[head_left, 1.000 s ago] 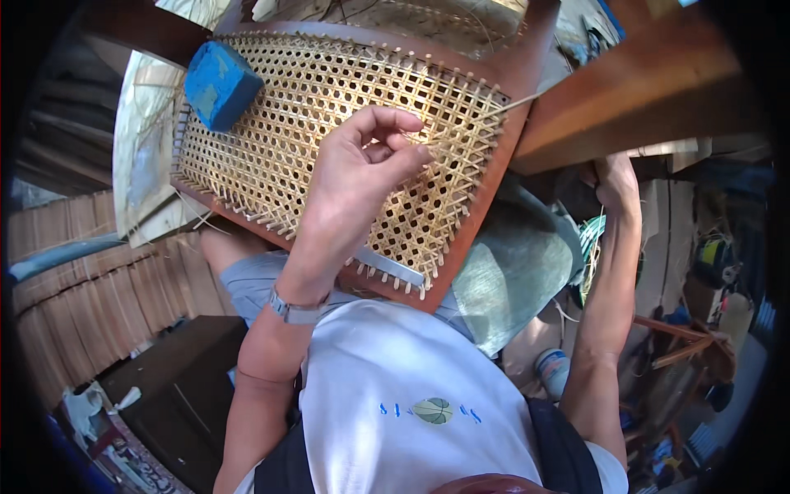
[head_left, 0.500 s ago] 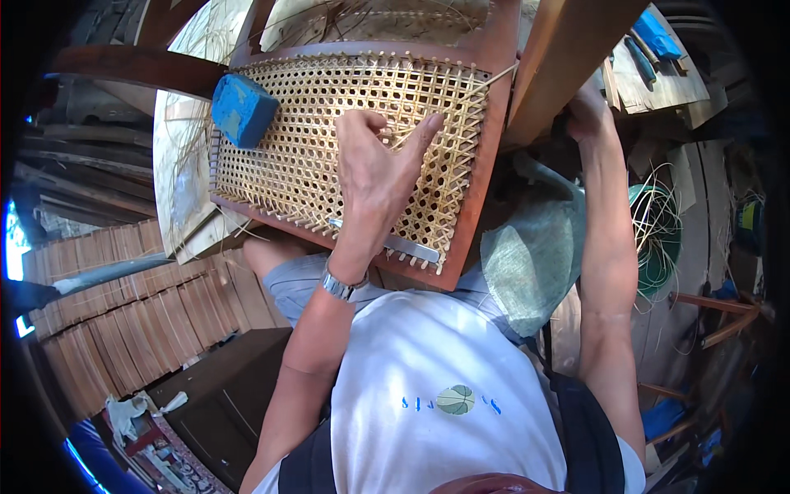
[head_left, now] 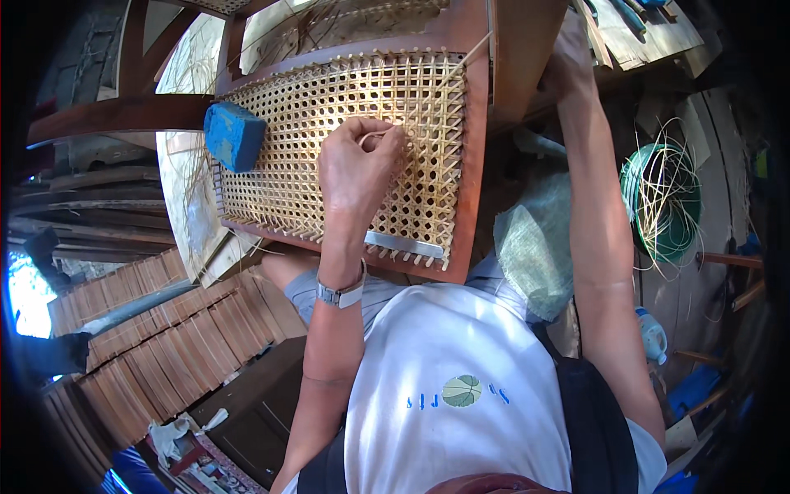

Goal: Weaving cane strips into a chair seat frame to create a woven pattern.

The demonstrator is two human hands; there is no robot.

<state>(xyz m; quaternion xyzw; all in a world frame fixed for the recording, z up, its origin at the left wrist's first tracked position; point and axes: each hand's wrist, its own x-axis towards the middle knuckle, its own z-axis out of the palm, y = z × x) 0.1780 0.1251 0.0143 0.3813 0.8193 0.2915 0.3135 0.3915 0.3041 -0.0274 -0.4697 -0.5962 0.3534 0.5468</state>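
A wooden chair seat frame [head_left: 473, 206] stands tilted in front of me, filled with woven cane webbing [head_left: 288, 165]. Cane pegs stick up along its edges. Over the right half of the webbing, my left hand [head_left: 354, 177] is closed, thumb and forefinger pinched together; whatever lies between the fingertips is too small to make out. My right hand [head_left: 569, 66] reaches far forward beside a broad wooden chair part [head_left: 522, 58], which hides its fingers. A blue block [head_left: 235, 137] rests on the left end of the webbing. Near the front edge lies a flat metal strip [head_left: 403, 244].
Loose cane strands sit in a green basin [head_left: 695, 206] at the right. A pale woven sack [head_left: 535, 255] hangs by my right knee. Stacked wooden slats [head_left: 173, 321] fill the lower left. Tools lie on a board [head_left: 650, 37] at far right. A plastic jug [head_left: 651, 336] stands below the basin.
My left thumb and forefinger, apart before, have come together in a pinch over the cane. The view has shifted somewhat; my right hand stays by the wooden part.
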